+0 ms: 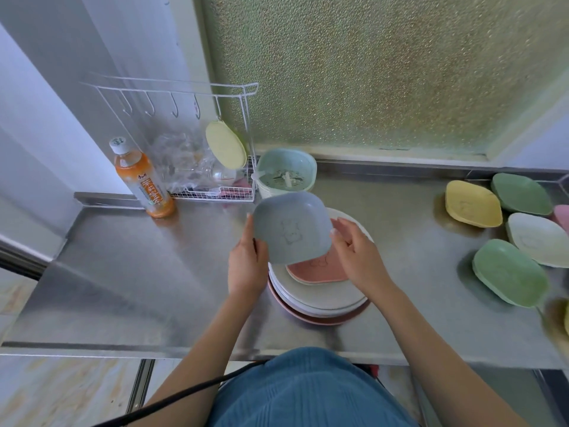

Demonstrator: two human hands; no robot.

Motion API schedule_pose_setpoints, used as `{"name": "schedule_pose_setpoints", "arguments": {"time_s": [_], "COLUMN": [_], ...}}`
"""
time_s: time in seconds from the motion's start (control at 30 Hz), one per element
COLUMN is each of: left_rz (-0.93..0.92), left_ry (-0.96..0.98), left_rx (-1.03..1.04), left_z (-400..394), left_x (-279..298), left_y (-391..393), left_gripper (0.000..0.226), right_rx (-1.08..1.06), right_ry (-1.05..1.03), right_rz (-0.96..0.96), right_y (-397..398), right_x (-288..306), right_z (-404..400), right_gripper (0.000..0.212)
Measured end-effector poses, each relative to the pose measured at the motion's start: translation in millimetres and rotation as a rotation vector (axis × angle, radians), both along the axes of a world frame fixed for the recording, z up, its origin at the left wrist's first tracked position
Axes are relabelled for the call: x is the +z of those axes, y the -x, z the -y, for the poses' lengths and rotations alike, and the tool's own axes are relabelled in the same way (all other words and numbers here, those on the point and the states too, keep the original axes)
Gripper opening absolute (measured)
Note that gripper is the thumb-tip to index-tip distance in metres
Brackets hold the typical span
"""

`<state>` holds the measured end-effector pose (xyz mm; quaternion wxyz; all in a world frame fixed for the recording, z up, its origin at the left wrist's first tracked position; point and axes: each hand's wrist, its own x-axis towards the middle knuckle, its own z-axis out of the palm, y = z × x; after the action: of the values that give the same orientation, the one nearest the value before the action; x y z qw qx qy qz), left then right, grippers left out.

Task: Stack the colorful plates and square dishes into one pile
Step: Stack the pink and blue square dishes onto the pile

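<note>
A grey-blue square dish [291,231] was gripped between both hands' fingers, left hand [246,266] and right hand [358,257]. A pink dish [317,271] lay just below the fingertips on the plate stack [317,300].

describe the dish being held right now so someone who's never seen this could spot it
On the steel counter, find the pile of round plates in front of the person. Just above it, both hands hold a tilted grey-blue square dish over a pink square dish. It is the only grey-blue dish, and the only one off the counter.

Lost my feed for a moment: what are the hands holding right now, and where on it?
The blue-grey square dish, tilted above the pile: left hand grips its left rim, right hand its right edge.
</note>
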<state>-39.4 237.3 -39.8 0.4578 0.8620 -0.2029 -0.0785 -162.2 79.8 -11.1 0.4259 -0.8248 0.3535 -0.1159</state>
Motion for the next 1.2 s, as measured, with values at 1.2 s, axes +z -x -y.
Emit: {"name": "schedule_pose_setpoints", "arguments": {"time_s": [1.2], "left_rz": [0.029], "left_ry": [-0.240], "left_rx": [-0.282], "left_z": [23], "left_x": [-24], "left_y": [15], "left_gripper": [0.061], "right_rx": [-0.207], "right_ry": [0.253], "right_rz": [-0.031], "right_y": [19], "right_x": [-48], "right_z": [5], "right_gripper": [0.042]}}
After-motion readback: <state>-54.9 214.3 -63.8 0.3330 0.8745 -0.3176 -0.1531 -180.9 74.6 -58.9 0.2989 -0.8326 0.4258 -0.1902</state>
